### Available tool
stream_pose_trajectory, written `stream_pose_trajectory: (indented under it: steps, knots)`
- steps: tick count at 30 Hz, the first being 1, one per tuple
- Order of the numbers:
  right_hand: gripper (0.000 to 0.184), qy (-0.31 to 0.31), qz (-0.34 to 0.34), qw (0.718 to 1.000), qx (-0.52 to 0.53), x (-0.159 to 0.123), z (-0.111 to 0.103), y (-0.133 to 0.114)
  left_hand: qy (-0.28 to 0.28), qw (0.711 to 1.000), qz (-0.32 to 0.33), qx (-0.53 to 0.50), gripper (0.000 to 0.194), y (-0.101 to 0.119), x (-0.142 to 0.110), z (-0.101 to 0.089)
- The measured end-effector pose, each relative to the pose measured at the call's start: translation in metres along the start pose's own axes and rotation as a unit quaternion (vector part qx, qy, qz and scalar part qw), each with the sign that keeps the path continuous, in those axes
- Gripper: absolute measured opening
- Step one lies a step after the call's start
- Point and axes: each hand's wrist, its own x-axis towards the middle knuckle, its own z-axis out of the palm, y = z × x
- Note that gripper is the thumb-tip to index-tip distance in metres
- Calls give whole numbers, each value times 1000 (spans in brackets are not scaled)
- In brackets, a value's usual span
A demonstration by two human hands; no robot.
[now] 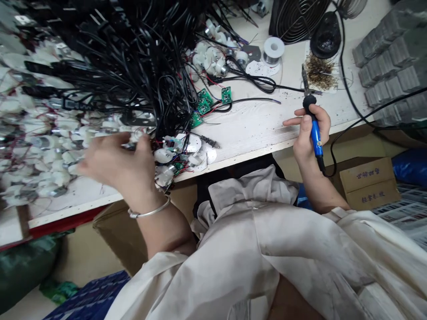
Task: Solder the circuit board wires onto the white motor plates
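- The left hand [116,162], blurred, has thumb and fingers parted over the white motors [50,142], left on the bench [247,129]; contact, cannot tell.
- The right hand [304,138] is closed around the blue iron [315,135], tip far, just left of brown shavings [322,73].
- With 2 hands well apart, best keep the tip off the black cable [267,83] and touch the crowded motors lightly.

On bench [250,126]: motor units [43,142] far left, cable heap [133,58] beside, circuit boards [204,103] centre, solder spool [272,54] behind, near fan [295,22].
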Motion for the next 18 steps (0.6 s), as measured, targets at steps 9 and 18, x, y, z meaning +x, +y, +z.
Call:
stream_pose_trajectory:
  steps: [9, 18]
  knots:
    - [42, -56, -23, 996, -69, 62, -11, 33, 1, 995, -63, 78, 21, 36, 39, 80]
    - [26, -217, -95, 967, -93, 98, 43, 43, 11, 997, -15, 71, 29, 18, 34, 70]
